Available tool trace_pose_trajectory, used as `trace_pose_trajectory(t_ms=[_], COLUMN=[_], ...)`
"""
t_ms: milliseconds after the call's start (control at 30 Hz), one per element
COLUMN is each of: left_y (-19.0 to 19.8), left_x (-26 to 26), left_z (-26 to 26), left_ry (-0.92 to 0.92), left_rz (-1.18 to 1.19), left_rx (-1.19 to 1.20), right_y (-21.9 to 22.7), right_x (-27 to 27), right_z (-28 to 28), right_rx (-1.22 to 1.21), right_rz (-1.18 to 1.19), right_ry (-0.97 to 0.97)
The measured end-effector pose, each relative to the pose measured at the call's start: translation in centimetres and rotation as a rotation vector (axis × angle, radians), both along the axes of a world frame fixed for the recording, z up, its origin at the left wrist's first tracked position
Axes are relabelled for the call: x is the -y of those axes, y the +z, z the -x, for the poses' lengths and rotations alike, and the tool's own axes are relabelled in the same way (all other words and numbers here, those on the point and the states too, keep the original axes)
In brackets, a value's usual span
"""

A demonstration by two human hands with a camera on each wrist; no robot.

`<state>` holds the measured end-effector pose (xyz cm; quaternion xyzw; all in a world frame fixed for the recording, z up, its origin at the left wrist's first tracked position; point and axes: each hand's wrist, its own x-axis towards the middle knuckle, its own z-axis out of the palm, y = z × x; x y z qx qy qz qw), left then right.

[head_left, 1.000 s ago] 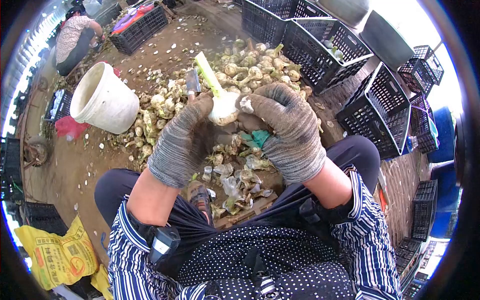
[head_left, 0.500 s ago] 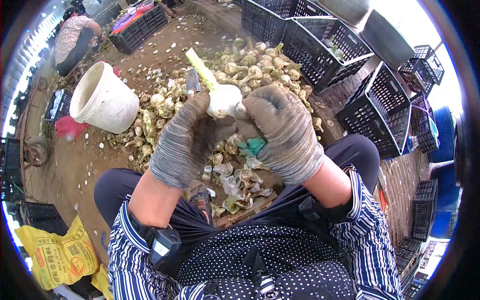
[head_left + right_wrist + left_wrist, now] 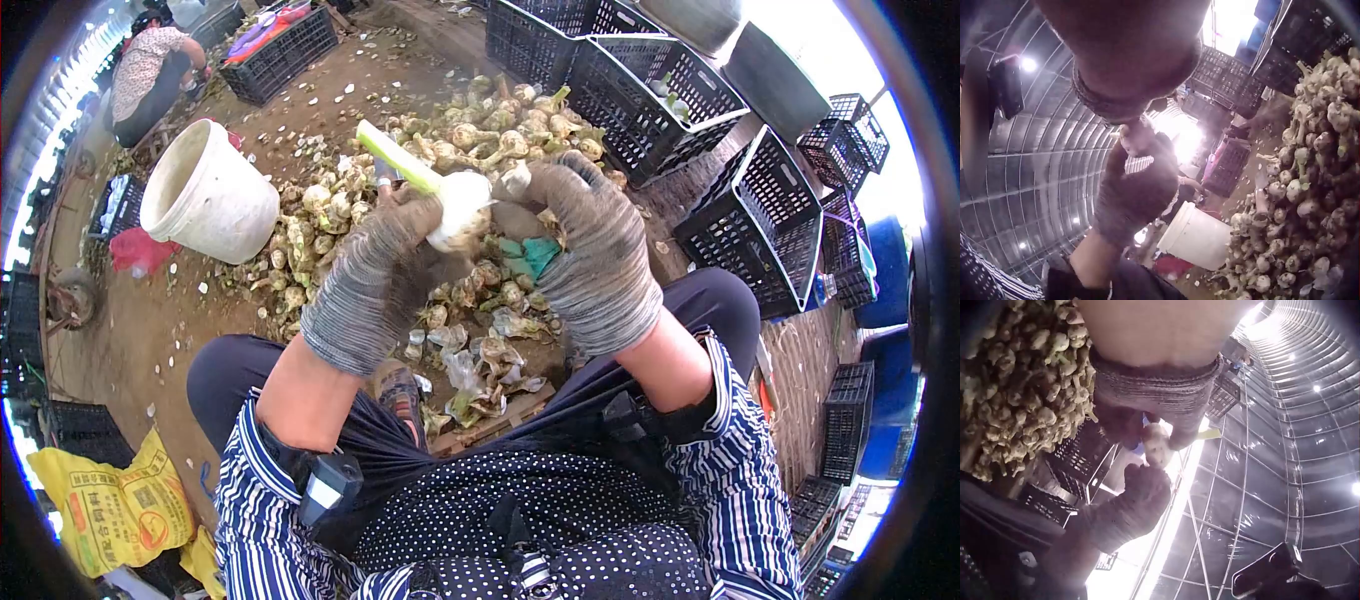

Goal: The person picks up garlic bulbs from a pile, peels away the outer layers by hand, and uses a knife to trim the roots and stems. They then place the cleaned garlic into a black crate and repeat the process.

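My gloved left hand (image 3: 385,250) grips a white garlic bulb (image 3: 462,205) with its cut green stem pointing up and left. In the left wrist view the bulb (image 3: 1159,447) sits between my left fingers, with my right hand (image 3: 1138,503) close beneath. My gloved right hand (image 3: 595,250) is just right of the bulb, fingers curled, pinching a whitish bit of garlic skin (image 3: 516,181) at the thumb. A green scrap of cloth (image 3: 540,256) shows at the right fingers. Just beyond my left hand a metal blade (image 3: 384,172) is partly hidden.
A large heap of garlic (image 3: 500,135) lies ahead, with loose peelings (image 3: 490,365) between my feet. A white bucket (image 3: 215,200) stands on the left. Black crates (image 3: 650,105) line the right. Another person (image 3: 150,75) crouches far left; a yellow sack (image 3: 115,510) lies near left.
Both hands met at the bulb before; my right hand has now drawn off to the right and up. The bulb has tilted, its stem leaning farther left.
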<state>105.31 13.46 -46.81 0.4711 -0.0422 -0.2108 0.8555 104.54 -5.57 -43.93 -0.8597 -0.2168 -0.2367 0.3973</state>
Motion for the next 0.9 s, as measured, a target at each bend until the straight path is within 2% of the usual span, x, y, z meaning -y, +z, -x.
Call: trace_pose_trajectory(t_ms=[100, 167, 233, 267, 367, 400, 500, 567, 633, 667, 700, 767, 833, 867, 900], left_y=[0.6, -0.4, -1.0, -1.2, -0.7, -0.8, -1.8, -1.9, -1.2, -1.2, -0.8, 0.5, 0.8, 1.1, 1.3], left_x=[0.3, 0.1, -0.5, -0.5, -0.7, -0.9, -1.6, -1.6, -1.7, -2.1, -2.3, -3.1, -4.1, -4.8, -4.9], left_z=[0.2, -0.2, -0.7, -0.2, -0.5, -0.9, -1.8, -1.8, -2.0, -2.2, -2.1, -2.1, -1.8, -2.0, -1.8], left_ry=[-0.064, -0.054, -0.051, 0.08, 0.11, 0.103, 0.076, 0.141, 0.135, 0.102, 0.165, 0.181, 0.19, 0.126, 0.117], left_rz=[0.032, 0.069, 0.052, 0.056, 0.118, 0.07, 0.07, 0.0, -0.002, 0.076, 0.017, 0.075, 0.12, 0.153, 0.151], left_rx=[-0.022, -0.049, -0.131, -0.107, -0.162, -0.171, -0.166, -0.175, -0.151, -0.134, -0.072, -0.061, 0.007, 0.019, 0.026], right_y=[-0.3, -0.1, 0.0, 0.5, -0.1, 0.2, -0.3, -0.2, -0.8, -1.4, -2.1, -4.0, -5.6, -6.4, -6.8], right_x=[0.3, 0.5, 0.4, 0.6, 0.1, 0.3, 0.1, 0.1, 0.3, 0.4, 0.8, 0.9, 1.1, 1.0, 0.9], right_z=[-0.3, -0.1, -0.2, 0.2, 0.4, 0.7, 0.9, 0.9, 0.5, 0.0, -0.3, -1.6, -2.6, -2.4, -2.5], right_rx=[0.032, -0.039, -0.079, -0.101, -0.13, -0.218, -0.179, -0.223, -0.377, -0.454, -0.381, -0.265, -0.31, -0.395, -0.359], right_rz=[-0.046, -0.064, -0.079, 0.038, 0.16, 0.23, 0.296, 0.346, 0.49, 0.504, 0.425, 0.316, 0.066, -0.013, -0.028], right_ry=[0.089, 0.137, 0.388, 0.404, 0.515, 0.543, 0.599, 0.609, 0.608, 0.578, 0.549, 0.42, 0.465, 0.405, 0.418])
